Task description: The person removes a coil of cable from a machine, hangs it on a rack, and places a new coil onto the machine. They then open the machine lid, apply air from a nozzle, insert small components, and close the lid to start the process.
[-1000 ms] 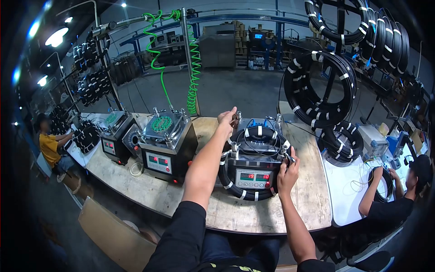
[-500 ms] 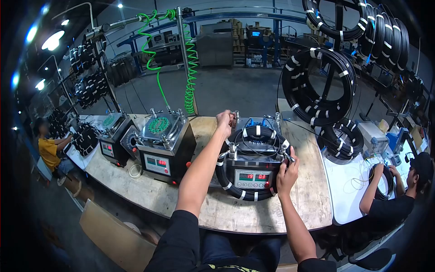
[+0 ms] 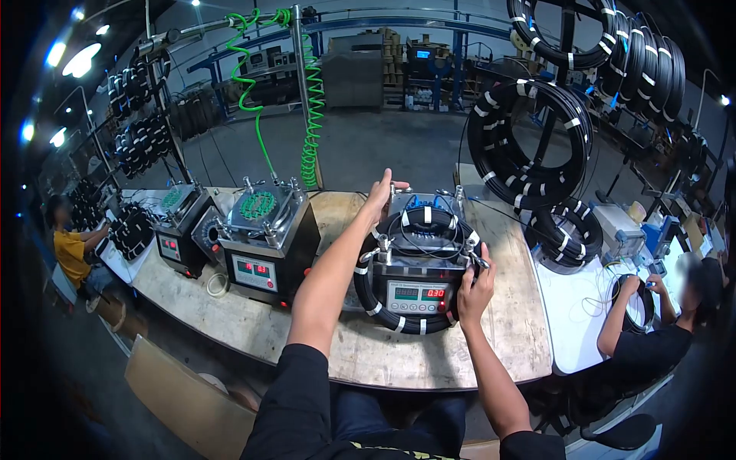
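Observation:
In front of me stands a black and metal machine with a red digital display on its front panel. A coil of black cable bound with white tape hangs around it. Blue connectors sit in a ring on its top plate. My left hand is at the back left corner clamp, fingers stretched and apart. At the front right corner, my right hand has its thumb and fingers around a metal clamp handle.
Two similar machines, one nearer and one farther, stand to the left on the wooden bench. A roll of tape lies between them. Cable coils hang at right. A co-worker sits right, another person far left.
My left hand's fingers have loosened from the back left clamp and spread. My right hand stays at the front right clamp. The machine's display reading has changed. The view has shifted slightly.

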Tool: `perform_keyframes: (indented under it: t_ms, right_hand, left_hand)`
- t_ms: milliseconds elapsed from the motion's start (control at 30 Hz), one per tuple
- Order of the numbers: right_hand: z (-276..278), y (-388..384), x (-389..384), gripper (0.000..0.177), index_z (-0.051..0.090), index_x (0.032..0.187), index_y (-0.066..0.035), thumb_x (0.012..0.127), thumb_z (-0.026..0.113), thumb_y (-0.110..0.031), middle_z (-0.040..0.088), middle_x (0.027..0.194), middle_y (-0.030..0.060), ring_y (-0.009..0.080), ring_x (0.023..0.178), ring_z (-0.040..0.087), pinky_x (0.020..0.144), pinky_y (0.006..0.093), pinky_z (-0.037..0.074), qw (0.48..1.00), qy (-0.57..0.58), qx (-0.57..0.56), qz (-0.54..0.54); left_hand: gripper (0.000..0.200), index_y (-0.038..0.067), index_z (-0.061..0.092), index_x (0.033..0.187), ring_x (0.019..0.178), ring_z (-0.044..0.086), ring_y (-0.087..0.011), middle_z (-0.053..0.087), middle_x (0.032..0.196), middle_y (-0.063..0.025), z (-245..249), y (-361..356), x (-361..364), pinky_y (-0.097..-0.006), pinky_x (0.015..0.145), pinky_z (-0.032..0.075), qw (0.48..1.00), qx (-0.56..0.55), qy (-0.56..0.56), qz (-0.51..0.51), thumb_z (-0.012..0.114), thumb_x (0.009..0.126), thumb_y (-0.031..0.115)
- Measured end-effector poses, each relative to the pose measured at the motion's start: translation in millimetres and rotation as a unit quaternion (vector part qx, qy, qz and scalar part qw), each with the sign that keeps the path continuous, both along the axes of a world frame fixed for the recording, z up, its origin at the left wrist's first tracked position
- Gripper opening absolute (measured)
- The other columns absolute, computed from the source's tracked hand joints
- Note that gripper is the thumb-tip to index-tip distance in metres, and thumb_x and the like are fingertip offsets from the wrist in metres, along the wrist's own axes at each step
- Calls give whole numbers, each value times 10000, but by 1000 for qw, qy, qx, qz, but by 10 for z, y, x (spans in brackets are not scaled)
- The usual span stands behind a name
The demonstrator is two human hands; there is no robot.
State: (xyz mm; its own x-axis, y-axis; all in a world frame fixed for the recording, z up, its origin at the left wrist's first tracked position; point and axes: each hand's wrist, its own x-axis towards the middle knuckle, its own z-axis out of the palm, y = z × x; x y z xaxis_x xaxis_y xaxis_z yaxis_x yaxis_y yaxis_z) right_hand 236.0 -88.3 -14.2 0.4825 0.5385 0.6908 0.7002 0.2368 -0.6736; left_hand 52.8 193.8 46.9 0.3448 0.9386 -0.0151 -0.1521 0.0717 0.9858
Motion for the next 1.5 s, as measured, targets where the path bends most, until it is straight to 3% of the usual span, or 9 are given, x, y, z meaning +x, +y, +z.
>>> perform_keyframes:
  t_ms: [167,333,467,567,700,933,1200,1367,1500]
  right_hand:
    - [-81,44,59,548,506,1494,-92,947,534,-106,579,1145,181,377,995,622,820,458,512,1000,-4,2,4]
    - [-23,9,35,542,511,1495,-106,953,526,-103,573,1135,174,373,977,631,804,454,519,1000,4,19,10]
    - [-12,-28,39,550,497,1508,-120,959,516,-95,569,1148,174,383,981,630,814,458,516,1000,11,-4,11]
    - [-52,-7,67,566,486,1517,-131,954,515,-87,566,1167,181,388,994,624,835,458,506,1000,4,4,15]
    - [-52,-13,77,557,468,1530,-142,979,463,-65,559,1149,179,382,926,644,787,443,512,999,-22,20,16]
    - [-104,-29,112,512,454,1536,-134,1027,497,-93,540,1077,171,367,914,604,803,446,490,999,6,-12,38]
    - [-35,-87,142,493,448,1538,-114,1051,514,-148,522,1101,181,350,964,583,864,420,479,997,1,13,81]
    - [187,-114,220,213,636,1157,-4,1030,593,-170,569,1052,173,256,918,602,790,342,482,993,-89,61,-54]
    - [484,-124,215,135,587,1109,-9,1055,554,-128,640,767,113,146,619,569,580,311,444,992,37,-12,121]
  left_hand:
    - [660,68,421,1541,1399,454,-208,490,1521,-129,-97,-305,-266,-356,1168,338,988,105,87,-70,438,1074,534]
    - [628,32,462,1518,1517,316,-223,433,1592,-122,11,-1466,-702,-358,1243,194,978,190,52,-73,417,1091,490]
    - [331,17,631,1276,1270,575,-258,662,1271,-141,-106,-1986,-702,-378,1059,450,882,393,123,228,554,1059,256]
    - [247,47,631,1223,1106,648,-332,695,1093,-147,-10,-2311,-827,-417,906,522,727,507,412,212,551,1052,206]
    - [226,89,636,1178,791,696,-432,721,896,-209,-184,-2186,-701,-509,667,527,822,427,286,247,480,1085,224]
    - [268,98,586,1235,767,684,-448,700,819,-213,-137,-2304,-715,-514,630,512,772,515,265,262,467,1088,288]
    - [278,99,520,1255,692,673,-419,674,740,-177,-143,-2597,-378,-506,573,473,853,390,283,202,518,1069,306]
    - [215,73,561,1237,688,667,-390,655,767,-193,-291,-2501,-508,-466,570,461,846,437,199,229,513,1051,171]
    - [328,14,563,1287,1217,525,-337,561,1178,-159,-348,-2330,-619,-481,999,418,828,407,225,314,585,1025,210]
